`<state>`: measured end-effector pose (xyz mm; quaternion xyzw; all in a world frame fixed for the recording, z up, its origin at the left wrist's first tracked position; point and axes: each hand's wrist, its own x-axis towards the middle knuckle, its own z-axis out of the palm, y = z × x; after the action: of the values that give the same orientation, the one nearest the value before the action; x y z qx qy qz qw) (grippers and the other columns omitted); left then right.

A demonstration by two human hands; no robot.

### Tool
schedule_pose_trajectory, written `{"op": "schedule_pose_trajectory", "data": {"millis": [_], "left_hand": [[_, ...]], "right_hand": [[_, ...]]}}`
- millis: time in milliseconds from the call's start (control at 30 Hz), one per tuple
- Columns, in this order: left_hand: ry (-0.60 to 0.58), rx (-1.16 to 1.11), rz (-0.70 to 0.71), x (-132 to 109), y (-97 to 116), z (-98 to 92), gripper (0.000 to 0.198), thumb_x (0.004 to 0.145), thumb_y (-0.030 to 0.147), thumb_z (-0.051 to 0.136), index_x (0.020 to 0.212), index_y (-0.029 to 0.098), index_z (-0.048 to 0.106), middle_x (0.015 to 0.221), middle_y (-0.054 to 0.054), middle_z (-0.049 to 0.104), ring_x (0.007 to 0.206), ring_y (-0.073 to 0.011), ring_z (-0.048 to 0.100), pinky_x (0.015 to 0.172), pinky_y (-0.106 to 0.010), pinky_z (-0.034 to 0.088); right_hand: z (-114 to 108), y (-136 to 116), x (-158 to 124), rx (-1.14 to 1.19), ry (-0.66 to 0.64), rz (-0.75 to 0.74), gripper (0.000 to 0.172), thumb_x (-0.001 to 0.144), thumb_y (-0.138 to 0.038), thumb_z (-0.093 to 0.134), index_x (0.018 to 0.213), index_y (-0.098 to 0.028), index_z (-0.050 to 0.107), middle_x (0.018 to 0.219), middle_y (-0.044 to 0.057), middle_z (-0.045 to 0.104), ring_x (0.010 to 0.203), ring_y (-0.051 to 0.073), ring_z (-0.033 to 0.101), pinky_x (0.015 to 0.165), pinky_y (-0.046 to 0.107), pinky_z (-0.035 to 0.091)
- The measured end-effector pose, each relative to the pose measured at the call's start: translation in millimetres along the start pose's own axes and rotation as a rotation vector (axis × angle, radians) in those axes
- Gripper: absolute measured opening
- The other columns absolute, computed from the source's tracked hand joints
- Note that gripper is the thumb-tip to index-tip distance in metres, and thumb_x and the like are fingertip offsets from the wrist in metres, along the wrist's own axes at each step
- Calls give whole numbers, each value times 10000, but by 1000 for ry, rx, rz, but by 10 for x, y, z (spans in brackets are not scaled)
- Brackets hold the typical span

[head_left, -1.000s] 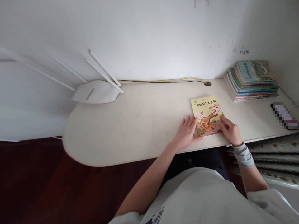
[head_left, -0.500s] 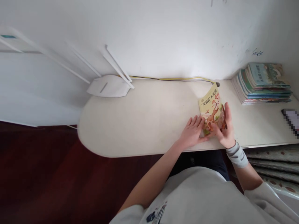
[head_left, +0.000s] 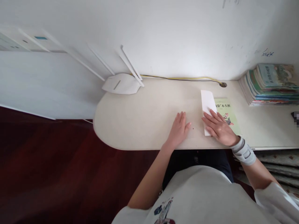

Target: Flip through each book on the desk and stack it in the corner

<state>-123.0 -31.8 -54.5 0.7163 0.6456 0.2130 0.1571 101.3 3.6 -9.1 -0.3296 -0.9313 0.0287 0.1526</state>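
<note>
A thin book (head_left: 229,109) lies open near the front of the white desk (head_left: 140,124). Its greenish title page with dark lettering faces up, and a white folded-over part (head_left: 207,99) stands out on its left. My right hand (head_left: 220,128), with a grey wrist band, rests palm down across both, fingers spread. Left of the book, my left hand (head_left: 178,129) lies flat on the desk with its thumb apart, touching no book. The part of the book under my right hand is hidden.
Several stacked books (head_left: 275,84) stand at the back right. A white router (head_left: 122,84) with antennas sits at the back left. Cables (head_left: 177,78) run along the wall to a desk hole (head_left: 223,84). A dark-edged object (head_left: 296,116) lies at the right edge.
The yellow illustrated cover has swung open to the left, showing the title page. My right hand has turned palm down onto the book. My left hand has moved away from it.
</note>
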Motion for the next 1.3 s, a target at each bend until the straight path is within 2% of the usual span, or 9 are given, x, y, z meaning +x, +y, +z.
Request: {"op": "schedule_pose_trajectory", "data": {"millis": [100, 200, 367, 500, 667, 833, 1067, 1300], "left_hand": [[-65, 56, 43, -43, -54, -43, 569, 944, 398, 231, 1429, 101, 251, 1493, -168, 280, 1400, -270, 184, 1126, -460, 198], [-101, 185, 76, -51, 0, -19, 556, 936, 414, 266, 1400, 118, 343, 1487, -148, 303, 1397, -290, 191, 1136, -475, 152], [-43, 271, 66, -54, 75, 53, 557, 945, 412, 223, 1395, 117, 366, 1481, -132, 321, 1384, -286, 235, 1129, -459, 171], [4, 289, 39, -59, 117, 58, 562, 948, 422, 204, 1385, 120, 389, 1457, -129, 368, 1361, -292, 288, 1111, -469, 202], [25, 353, 29, -66, 176, 21, 563, 958, 412, 166, 1380, 120, 396, 1441, -110, 402, 1345, -271, 321, 1105, -441, 221], [27, 379, 27, -67, 172, 30, 568, 947, 446, 208, 1387, 136, 386, 1451, -101, 388, 1350, -268, 311, 1109, -439, 217], [3, 371, 35, -61, 162, 27, 575, 943, 451, 228, 1387, 117, 378, 1461, -108, 369, 1344, -284, 310, 1108, -452, 218], [-2, 363, 12, -55, 161, 51, 573, 944, 449, 221, 1399, 129, 357, 1470, -98, 356, 1357, -273, 289, 1115, -444, 203]], "right_hand": [[90, -56, 104, -13, 10, -15, 432, 927, -232, 346, 1335, -169, 473, 1438, 78, 402, 1390, 240, 225, 1119, 500, 228], [194, -120, 190, -41, 20, 23, 435, 890, -210, 408, 1306, -120, 499, 1447, 126, 374, 1377, 261, 257, 1112, 504, 249], [347, -244, 251, -138, 57, 108, 399, 873, -167, 416, 1242, -89, 546, 1410, 160, 420, 1352, 280, 310, 1109, 526, 230], [392, -337, 298, -179, 49, 69, 383, 889, -169, 403, 1230, -77, 549, 1396, 166, 439, 1350, 284, 311, 1111, 529, 220], [342, -412, 341, -167, -10, 27, 396, 883, -124, 386, 1248, -96, 537, 1401, 141, 444, 1350, 268, 313, 1117, 516, 218], [224, -257, 502, -149, -96, 88, 437, 879, -196, 426, 1294, -81, 493, 1457, 176, 343, 1374, 282, 256, 1117, 472, 227], [191, 217, 976, -44, -219, 319, 727, 782, -453, 586, 1401, -150, 355, 1528, 166, 155, 1397, 379, 92, 1059, 551, 250], [271, 167, 930, -115, -216, 363, 620, 799, -414, 558, 1309, -81, 445, 1509, 223, 172, 1390, 399, 95, 1042, 543, 248]]}}
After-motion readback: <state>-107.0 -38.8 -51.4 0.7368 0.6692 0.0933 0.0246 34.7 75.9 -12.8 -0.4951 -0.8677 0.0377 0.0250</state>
